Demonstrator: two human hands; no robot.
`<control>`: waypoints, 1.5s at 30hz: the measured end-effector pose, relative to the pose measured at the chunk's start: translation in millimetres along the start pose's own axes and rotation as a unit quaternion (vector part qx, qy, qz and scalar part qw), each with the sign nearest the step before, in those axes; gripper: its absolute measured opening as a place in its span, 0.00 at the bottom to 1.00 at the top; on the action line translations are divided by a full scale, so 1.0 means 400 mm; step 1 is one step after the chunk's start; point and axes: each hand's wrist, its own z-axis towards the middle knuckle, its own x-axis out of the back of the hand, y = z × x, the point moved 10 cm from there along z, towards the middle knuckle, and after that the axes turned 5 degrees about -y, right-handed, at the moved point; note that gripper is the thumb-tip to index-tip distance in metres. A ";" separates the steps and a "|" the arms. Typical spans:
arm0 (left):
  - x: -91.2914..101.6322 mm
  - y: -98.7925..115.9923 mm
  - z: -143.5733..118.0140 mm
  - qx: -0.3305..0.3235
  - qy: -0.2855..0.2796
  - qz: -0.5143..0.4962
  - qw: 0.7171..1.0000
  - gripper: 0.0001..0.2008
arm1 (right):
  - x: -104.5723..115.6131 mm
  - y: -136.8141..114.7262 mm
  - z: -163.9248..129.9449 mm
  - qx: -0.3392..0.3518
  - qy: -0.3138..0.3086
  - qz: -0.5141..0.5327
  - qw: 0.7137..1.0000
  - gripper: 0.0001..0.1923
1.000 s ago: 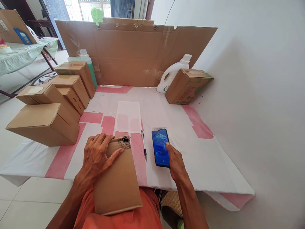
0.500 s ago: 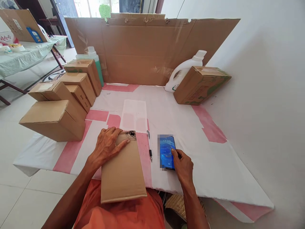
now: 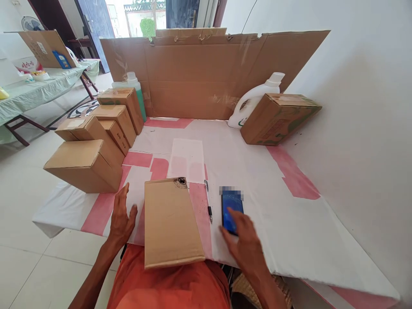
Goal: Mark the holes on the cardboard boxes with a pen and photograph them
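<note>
Cardboard box is left overhanging the tabletop, unheld; both grips spread, it could be tipped.

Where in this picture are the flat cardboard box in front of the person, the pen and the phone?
flat cardboard box (image 3: 170, 223): head view, middle of its top face.
pen (image 3: 208, 206): head view, mid-barrel.
phone (image 3: 230, 209): head view, lit screen above the right hand.
</note>
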 end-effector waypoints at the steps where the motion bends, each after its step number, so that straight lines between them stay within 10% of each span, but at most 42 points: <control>1: -0.019 -0.007 -0.035 -0.020 -0.035 0.018 0.999 0.36 | -0.043 -0.049 -0.025 0.049 -0.064 0.029 0.996 0.30; 6: -0.111 0.066 -0.160 -0.087 -0.201 -0.054 0.974 0.46 | -0.169 -0.219 -0.109 0.136 -0.252 0.162 0.944 0.44; 12: -0.020 0.134 -0.124 -0.014 -0.204 -0.115 0.972 0.32 | 0.005 -0.293 -0.006 0.112 -0.144 0.173 0.968 0.24; 17: 0.029 0.191 0.009 -0.038 -0.154 -0.141 0.977 0.26 | 0.065 -0.380 0.125 0.108 -0.118 0.223 0.962 0.27; 22: -0.006 0.106 0.076 0.017 -0.049 -0.148 0.988 0.28 | -0.085 -0.342 0.181 0.064 -0.176 0.243 0.952 0.33; 26: -0.074 -0.012 0.032 0.116 -0.081 -0.156 0.978 0.28 | -0.210 -0.288 0.160 0.026 -0.221 0.268 0.937 0.44; 32: -0.134 0.040 0.086 0.080 -0.096 -0.096 0.988 0.24 | -0.154 -0.239 0.205 0.025 -0.135 0.287 0.948 0.37; 36: -0.288 0.262 0.212 -0.045 -0.159 -0.139 0.976 0.18 | 0.024 -0.085 0.271 -0.003 -0.048 0.319 0.947 0.23; 41: -0.617 0.536 0.342 -0.196 -0.259 -0.252 0.912 0.26 | 0.244 0.215 0.352 -0.076 0.043 0.296 0.951 0.24; 45: -0.878 0.651 0.431 -0.243 -0.286 -0.261 0.889 0.29 | 0.361 0.414 0.434 -0.116 0.072 0.278 0.951 0.24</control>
